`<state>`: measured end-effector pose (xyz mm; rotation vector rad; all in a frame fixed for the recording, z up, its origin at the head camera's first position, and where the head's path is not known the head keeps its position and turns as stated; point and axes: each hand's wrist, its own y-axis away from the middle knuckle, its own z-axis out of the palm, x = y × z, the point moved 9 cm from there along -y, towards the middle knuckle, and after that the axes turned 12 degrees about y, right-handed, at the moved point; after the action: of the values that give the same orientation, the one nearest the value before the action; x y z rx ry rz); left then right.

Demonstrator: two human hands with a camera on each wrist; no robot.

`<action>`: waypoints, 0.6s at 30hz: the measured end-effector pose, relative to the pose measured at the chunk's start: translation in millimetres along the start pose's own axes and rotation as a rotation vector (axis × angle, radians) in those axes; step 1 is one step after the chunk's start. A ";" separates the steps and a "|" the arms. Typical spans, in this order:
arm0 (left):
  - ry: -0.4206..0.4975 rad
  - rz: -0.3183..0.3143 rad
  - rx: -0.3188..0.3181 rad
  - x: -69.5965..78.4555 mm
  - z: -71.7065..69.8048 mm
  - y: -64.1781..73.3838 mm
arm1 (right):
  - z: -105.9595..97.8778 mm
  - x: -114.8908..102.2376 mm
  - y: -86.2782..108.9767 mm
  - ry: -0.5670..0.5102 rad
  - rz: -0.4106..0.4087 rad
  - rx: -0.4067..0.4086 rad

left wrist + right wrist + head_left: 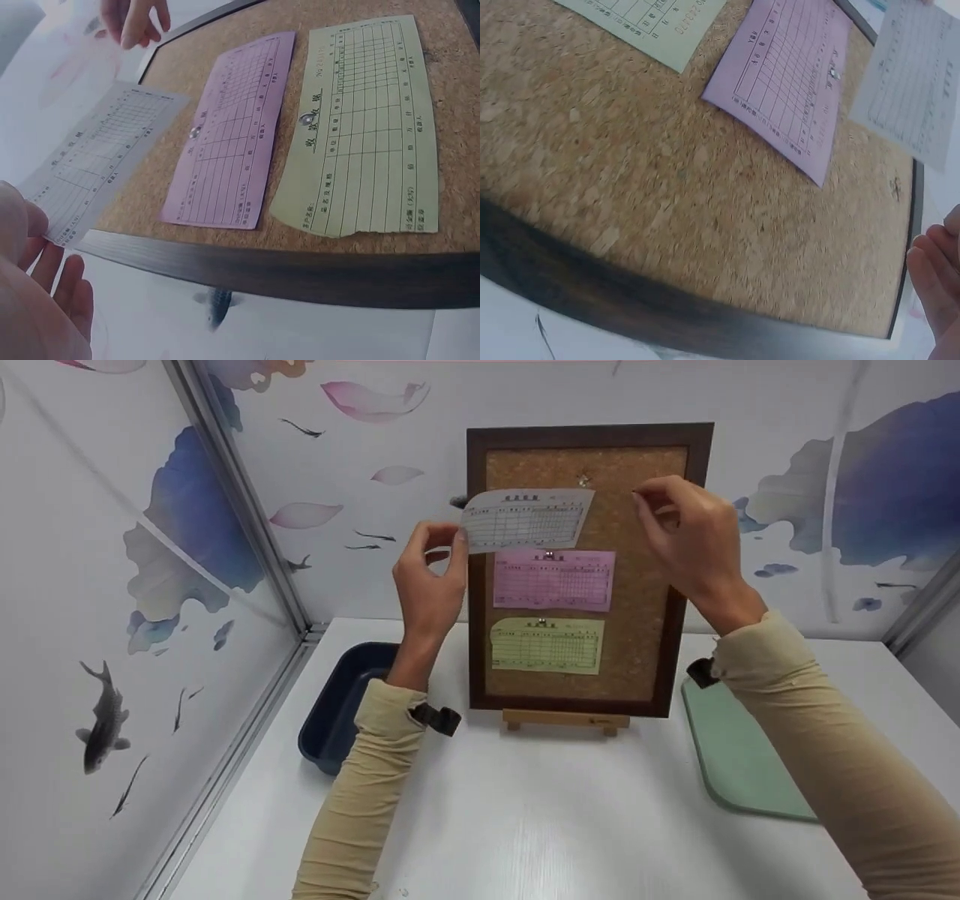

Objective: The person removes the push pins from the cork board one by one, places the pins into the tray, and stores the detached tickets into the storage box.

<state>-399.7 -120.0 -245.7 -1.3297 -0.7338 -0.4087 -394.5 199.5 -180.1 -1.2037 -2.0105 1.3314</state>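
Observation:
My left hand (pixel 433 577) pinches the left end of a white printed receipt slip (pixel 531 521), which slants in front of the cork board (pixel 637 645). Below the white slip, a pink receipt slip (pixel 553 589) and a green receipt slip (pixel 559 649) are fixed to the cork, each by a small clear push pin (pixel 307 119) at its top. My right hand (pixel 694 529) is raised before the board's upper right, thumb and forefinger tips together on a tiny dark thing; I cannot tell what it is. Between the hands, small shiny pins (pixel 583 480) stick in the upper cork.
The dark-framed board leans on a small wooden easel (pixel 566 720) on the white table (pixel 525 810). A navy blue tray (pixel 330 720) stands to the left, partly behind my left arm. A pale green mat (pixel 742 765) lies to the right, partly under my right arm.

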 end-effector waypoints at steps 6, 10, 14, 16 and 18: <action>0.048 0.011 0.007 4.6 -16.9 11.1 | -27.6 13.4 12.8 -0.007 0.068 0.053; 0.063 0.022 0.010 5.4 -28.4 22.6 | -41.6 21.5 25.0 -0.035 0.118 0.085; 0.061 0.015 0.028 3.2 -41.7 34.7 | -50.3 29.4 42.8 -0.064 0.163 0.095; 0.066 0.005 0.041 1.1 -47.9 40.1 | -54.1 32.8 52.6 -0.071 0.184 0.097; 0.073 -0.003 0.049 -1.6 -53.0 44.9 | -58.4 34.1 62.2 -0.074 0.204 0.100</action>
<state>-358.3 -161.7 -282.8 -1.2611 -0.6809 -0.4372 -342.8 267.8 -213.4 -1.3604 -1.8862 1.5756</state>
